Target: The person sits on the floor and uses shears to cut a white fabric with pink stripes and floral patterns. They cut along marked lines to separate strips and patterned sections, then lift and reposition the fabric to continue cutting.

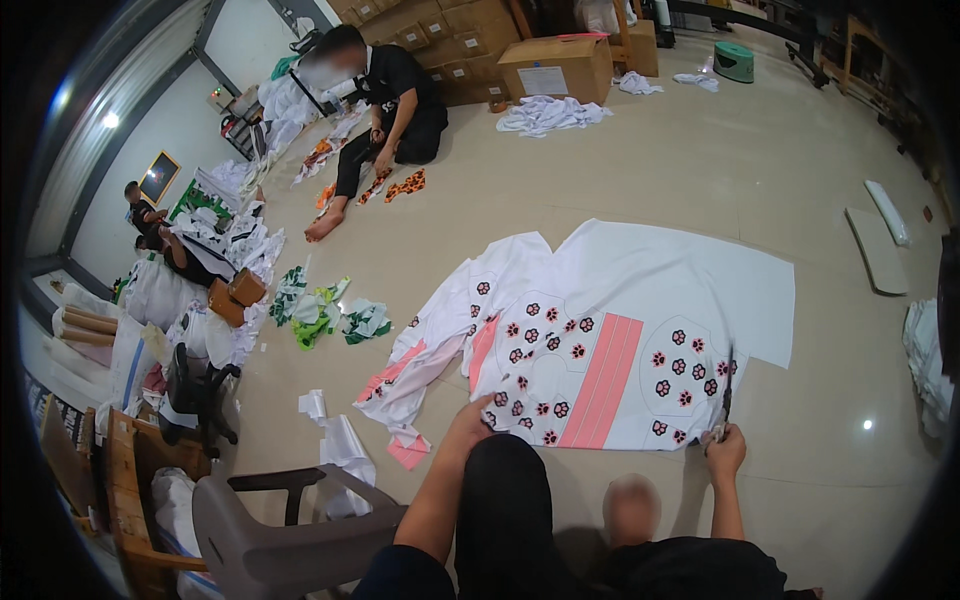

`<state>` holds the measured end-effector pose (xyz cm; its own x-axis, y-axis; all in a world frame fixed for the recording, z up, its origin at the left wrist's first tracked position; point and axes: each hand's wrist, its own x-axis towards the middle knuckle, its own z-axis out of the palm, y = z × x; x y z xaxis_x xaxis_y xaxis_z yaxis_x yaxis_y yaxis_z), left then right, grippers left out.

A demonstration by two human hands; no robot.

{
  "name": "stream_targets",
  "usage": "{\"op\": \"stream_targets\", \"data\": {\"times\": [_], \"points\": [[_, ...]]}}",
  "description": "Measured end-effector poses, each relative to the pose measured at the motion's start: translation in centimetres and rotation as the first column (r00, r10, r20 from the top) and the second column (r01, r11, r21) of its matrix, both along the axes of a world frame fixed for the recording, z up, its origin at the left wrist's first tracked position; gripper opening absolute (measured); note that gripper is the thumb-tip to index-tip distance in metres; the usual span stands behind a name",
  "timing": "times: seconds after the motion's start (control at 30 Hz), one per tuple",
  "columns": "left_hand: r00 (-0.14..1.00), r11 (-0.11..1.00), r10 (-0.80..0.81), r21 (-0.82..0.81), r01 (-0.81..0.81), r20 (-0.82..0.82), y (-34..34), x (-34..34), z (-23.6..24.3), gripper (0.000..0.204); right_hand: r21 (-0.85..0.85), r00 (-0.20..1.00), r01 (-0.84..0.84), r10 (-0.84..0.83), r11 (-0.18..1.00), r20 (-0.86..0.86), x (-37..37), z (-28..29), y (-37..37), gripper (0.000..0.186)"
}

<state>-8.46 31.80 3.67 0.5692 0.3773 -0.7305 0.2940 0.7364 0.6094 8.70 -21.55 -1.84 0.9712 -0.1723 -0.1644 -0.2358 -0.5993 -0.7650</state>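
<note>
One paw-printed white fabric lies on the floor, right of frame centre; your right hand grips scissors at its lower-right edge, your left hand touches its lower-left, grasp unclear.

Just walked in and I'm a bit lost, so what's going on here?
A person's right hand holds dark scissors at the right edge of a white cloth spread on the floor, printed with paw marks and pink stripes. The left hand is at its near left edge. Beyond, a co-worker sits by orange-and-black patterned pieces. Green-and-white scraps lie left of the cloth.
</note>
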Motion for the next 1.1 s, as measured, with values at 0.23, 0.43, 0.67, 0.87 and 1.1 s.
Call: {"op": "stream_targets", "data": {"times": [0.23,0.43,0.67,0.87,1.1], "points": [[0.987,0.993,-0.015,0.117,-0.004,0.162,2.5,4.8,2.4,0.039,0.581,0.975,0.224,-0.171,0.782,-0.145,5.3,4.0,-4.3,0.023],[0.945,0.992,0.013,0.117,-0.054,0.326,8.6,21.5,8.5,0.03,0.864,0.991,0.135,-0.063,0.486,-0.12,26.6,7.2,-3.3,0.023],[0.876,0.824,-0.145,0.546,-0.15,0.459,7.9,26.1,25.0,0.008,0.778,0.958,-0.19,-0.062,0.599,0.281,29.7,28.1,-5.6,0.026],[0.935,0.677,-0.13,0.719,-0.159,0.33,0.8,16.8,26.5,0.024,0.698,0.939,-0.131,-0.137,0.704,0.316,22.1,32.5,-9.6,0.028],[0.981,0.657,-0.19,0.747,0.102,0.033,-0.8,13.0,15.5,0.04,0.72,0.951,0.177,-0.305,0.671,0.051,19.7,19.5,-11.6,0.03]]}}
